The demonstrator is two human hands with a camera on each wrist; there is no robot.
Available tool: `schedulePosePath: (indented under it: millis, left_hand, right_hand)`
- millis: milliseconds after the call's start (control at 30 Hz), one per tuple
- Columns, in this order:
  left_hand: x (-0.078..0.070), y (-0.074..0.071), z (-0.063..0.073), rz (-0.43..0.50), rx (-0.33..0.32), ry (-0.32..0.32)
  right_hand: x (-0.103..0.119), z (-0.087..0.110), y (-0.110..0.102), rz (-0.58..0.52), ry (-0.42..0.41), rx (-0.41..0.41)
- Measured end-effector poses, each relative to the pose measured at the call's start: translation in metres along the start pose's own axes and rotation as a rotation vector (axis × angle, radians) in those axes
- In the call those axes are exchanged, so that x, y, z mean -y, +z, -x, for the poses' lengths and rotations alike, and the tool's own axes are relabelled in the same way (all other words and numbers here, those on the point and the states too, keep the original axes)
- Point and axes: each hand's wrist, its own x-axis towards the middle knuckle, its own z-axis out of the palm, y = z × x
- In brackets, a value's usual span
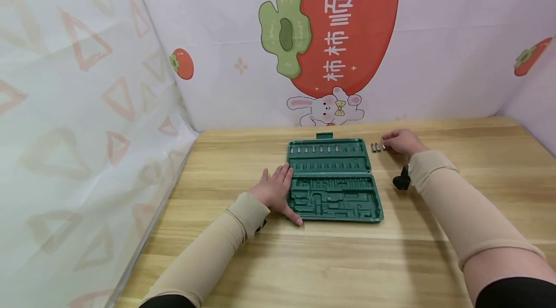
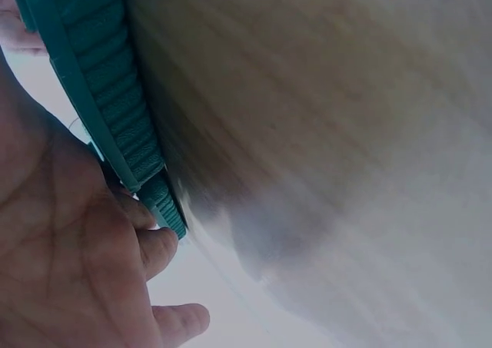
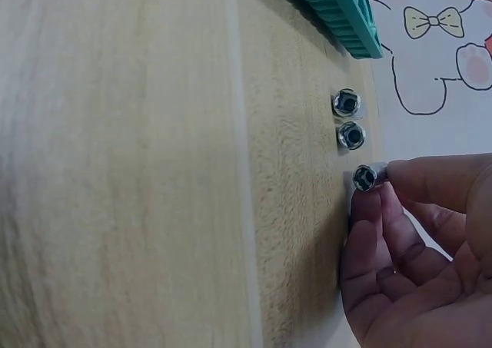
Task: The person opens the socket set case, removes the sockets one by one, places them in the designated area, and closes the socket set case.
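A green plastic socket-set case [image 1: 334,173] lies unfolded flat on the wooden table, with several small metal sockets [image 1: 313,149] seated in its upper row. My left hand [image 1: 276,192] rests with spread fingers along the case's left edge; in the left wrist view the palm is beside the ribbed green side wall [image 2: 108,94]. To the right of the case, my right hand [image 1: 403,142] pinches a small silver socket [image 3: 366,177] between thumb and fingers. Two more sockets [image 3: 351,135] stand in line beside it on the table, between that hand and the case.
The wooden table [image 1: 339,264] meets a printed cloth backdrop [image 1: 447,71] behind the case. A white patterned cloth [image 1: 87,153] hangs along the left side. A black wrist device [image 1: 402,180] sits under the right wrist.
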Motion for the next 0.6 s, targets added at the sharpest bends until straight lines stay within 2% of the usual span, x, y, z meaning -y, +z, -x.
schedulePosePath:
  millis: [133, 333, 600]
  left_hand:
    - [-0.0005, 0.0033, -0.0011, -0.006, 0.001, -0.001]
    - [-0.0018, -0.0031, 0.0053, -0.008, -0.013, -0.003]
    - [-0.0021, -0.0045, 0.0066, -0.018, -0.007, -0.002]
  right_hand:
    - [0.0003, -0.0006, 0.0042, 0.021, 0.002, 0.003]
    - [0.0045, 0.0006, 0.0040, 0.082, -0.023, 0.008]
    - [0.0039, 0.0003, 0.0063, 0.149, -0.043, -0.018]
